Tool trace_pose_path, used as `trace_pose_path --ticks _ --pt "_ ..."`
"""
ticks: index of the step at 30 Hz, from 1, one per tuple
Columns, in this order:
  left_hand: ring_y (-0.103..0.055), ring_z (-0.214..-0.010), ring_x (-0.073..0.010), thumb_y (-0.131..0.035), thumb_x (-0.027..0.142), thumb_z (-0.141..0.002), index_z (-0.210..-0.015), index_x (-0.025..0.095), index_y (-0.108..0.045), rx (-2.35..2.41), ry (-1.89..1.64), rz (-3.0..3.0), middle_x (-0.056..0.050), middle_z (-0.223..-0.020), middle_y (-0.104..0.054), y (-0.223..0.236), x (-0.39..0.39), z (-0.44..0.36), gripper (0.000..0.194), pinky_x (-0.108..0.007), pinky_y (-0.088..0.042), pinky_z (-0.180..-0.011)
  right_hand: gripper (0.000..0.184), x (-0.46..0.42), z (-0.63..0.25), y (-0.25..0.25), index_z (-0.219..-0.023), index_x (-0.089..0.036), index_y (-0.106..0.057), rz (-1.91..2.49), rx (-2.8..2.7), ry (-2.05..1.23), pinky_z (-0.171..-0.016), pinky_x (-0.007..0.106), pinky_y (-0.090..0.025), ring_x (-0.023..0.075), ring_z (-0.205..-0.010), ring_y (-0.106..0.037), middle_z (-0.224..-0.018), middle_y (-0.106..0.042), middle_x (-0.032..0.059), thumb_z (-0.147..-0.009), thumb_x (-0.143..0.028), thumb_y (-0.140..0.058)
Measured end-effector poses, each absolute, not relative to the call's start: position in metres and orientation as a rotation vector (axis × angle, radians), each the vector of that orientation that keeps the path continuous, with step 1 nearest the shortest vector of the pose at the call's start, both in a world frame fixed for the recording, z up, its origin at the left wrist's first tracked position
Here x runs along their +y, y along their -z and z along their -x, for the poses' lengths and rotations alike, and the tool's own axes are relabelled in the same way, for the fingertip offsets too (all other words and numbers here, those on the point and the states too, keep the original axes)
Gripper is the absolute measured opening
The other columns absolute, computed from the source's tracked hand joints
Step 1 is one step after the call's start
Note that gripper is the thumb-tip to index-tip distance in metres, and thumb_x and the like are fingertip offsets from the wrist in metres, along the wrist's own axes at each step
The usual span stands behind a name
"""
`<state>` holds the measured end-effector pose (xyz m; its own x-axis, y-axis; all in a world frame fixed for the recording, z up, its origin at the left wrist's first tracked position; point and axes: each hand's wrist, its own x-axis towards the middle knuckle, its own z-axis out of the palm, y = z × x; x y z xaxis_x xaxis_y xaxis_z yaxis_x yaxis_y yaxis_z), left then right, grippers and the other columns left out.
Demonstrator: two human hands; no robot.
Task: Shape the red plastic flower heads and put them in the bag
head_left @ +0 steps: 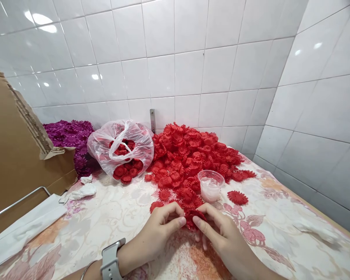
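Note:
My left hand (157,233) and my right hand (218,233) meet at the near middle of the table, both pinching one red fabric flower (195,217) between thumbs and fingers. The left wrist wears a grey watch and a thin bangle. Just beyond the hands lies a big heap of red fabric flowers (192,159) against the tiled wall. A small clear plastic cup (210,185) with white paste stands at the heap's near edge. One single red flower (237,197) lies apart to the right of the cup.
A clear plastic bag of red flowers (122,149) sits left of the heap, with purple flowers (70,136) behind it. A torn cardboard box (17,147) stands at the far left, crumpled white paper (84,190) beside it. The table has a floral cloth (280,233); white tiled walls enclose the corner.

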<state>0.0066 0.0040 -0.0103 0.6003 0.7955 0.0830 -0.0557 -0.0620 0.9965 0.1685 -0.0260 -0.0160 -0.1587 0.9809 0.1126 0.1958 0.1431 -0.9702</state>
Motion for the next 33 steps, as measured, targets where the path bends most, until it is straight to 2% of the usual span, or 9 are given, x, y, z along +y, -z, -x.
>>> trace_pose_path --ticks 6,11,17,22,25,27,30,33 --pt "-0.054 -0.071 -0.0134 -0.065 0.036 -0.074 -0.07 0.016 -0.047 0.623 -0.793 -1.249 0.001 -0.071 -0.055 0.0107 0.0072 -0.0064 0.027 -0.028 -0.043 -0.072 0.026 -0.0244 -0.1686 0.0162 -0.074 -0.019 -0.05 1.1 -1.392 -1.221 -0.054 0.024 -0.045 0.0116 -0.047 -0.056 -0.054 -0.057 -0.0047 -0.081 -0.044 -0.051" --pt "-0.058 -0.074 -0.0142 -0.066 0.036 -0.073 -0.071 0.016 -0.046 0.578 -0.775 -1.141 -0.001 -0.076 -0.058 0.0091 0.0065 -0.0072 0.028 -0.031 -0.044 -0.076 0.031 -0.0233 -0.1674 0.0141 -0.07 -0.018 -0.052 1.033 -1.285 -1.279 -0.051 0.024 -0.048 0.011 -0.048 -0.056 -0.056 -0.056 -0.0043 -0.076 -0.048 -0.058" --pt "-0.061 -0.077 -0.0138 -0.063 0.031 -0.077 -0.071 0.016 -0.044 0.582 -0.789 -1.092 -0.002 -0.078 -0.061 0.0113 0.0069 -0.007 0.025 -0.031 -0.044 -0.08 0.031 -0.0226 -0.1667 0.0119 -0.069 -0.018 -0.05 0.978 -1.178 -1.345 -0.052 0.026 -0.05 0.0116 -0.05 -0.057 -0.057 -0.055 -0.0043 -0.072 -0.046 -0.064" --pt "-0.059 -0.089 -0.016 -0.052 0.031 -0.084 -0.073 0.018 -0.041 0.612 -0.813 -1.134 -0.005 -0.089 -0.062 0.0096 0.0076 -0.006 0.021 -0.034 -0.042 -0.087 0.037 -0.0211 -0.1682 0.0129 -0.071 -0.021 -0.042 0.965 -1.079 -1.347 -0.058 0.029 -0.051 0.0146 -0.059 -0.061 -0.062 -0.057 -0.0039 -0.07 -0.052 -0.063" --pt "-0.057 -0.083 -0.0156 -0.051 0.028 -0.083 -0.073 0.019 -0.04 0.75 -0.896 -1.399 -0.003 -0.088 -0.06 0.0116 0.0067 -0.0047 0.017 -0.031 -0.045 -0.078 0.034 -0.0224 -0.1677 0.0153 -0.071 -0.022 -0.04 0.99 -1.159 -1.324 -0.06 0.029 -0.052 0.0156 -0.064 -0.063 -0.067 -0.06 -0.0021 -0.075 -0.05 -0.059" --pt "-0.055 -0.087 -0.0166 -0.052 0.02 -0.081 -0.075 0.02 -0.041 0.875 -0.995 -1.629 -0.003 -0.096 -0.057 0.0116 0.0053 -0.0034 0.012 -0.029 -0.044 -0.076 0.029 -0.0239 -0.1677 0.0168 -0.075 -0.021 -0.041 1.013 -1.245 -1.301 -0.062 0.031 -0.051 0.0162 -0.065 -0.064 -0.069 -0.061 -0.0009 -0.08 -0.048 -0.053" --pt "-0.047 -0.105 -0.02 -0.051 0.01 -0.077 -0.078 0.021 -0.049 1.014 -1.116 -1.909 -0.004 -0.11 -0.052 0.0077 0.0029 -0.0022 0.01 -0.031 -0.038 -0.087 0.026 -0.0254 -0.1684 0.0178 -0.091 -0.02 -0.046 1.086 -1.355 -1.239 -0.065 0.033 -0.051 0.0175 -0.064 -0.064 -0.068 -0.061 -0.0006 -0.084 -0.045 -0.047" --pt "-0.05 -0.099 -0.0198 -0.051 0.012 -0.077 -0.079 0.02 -0.054 1.014 -1.095 -2.001 -0.005 -0.102 -0.056 0.0037 0.001 -0.0027 0.01 -0.029 -0.038 -0.086 0.027 -0.0262 -0.1688 0.0176 -0.101 -0.02 -0.05 1.158 -1.47 -1.144 -0.073 0.035 -0.049 0.0191 -0.072 -0.064 -0.078 -0.064 0.0024 -0.085 -0.041 -0.044"
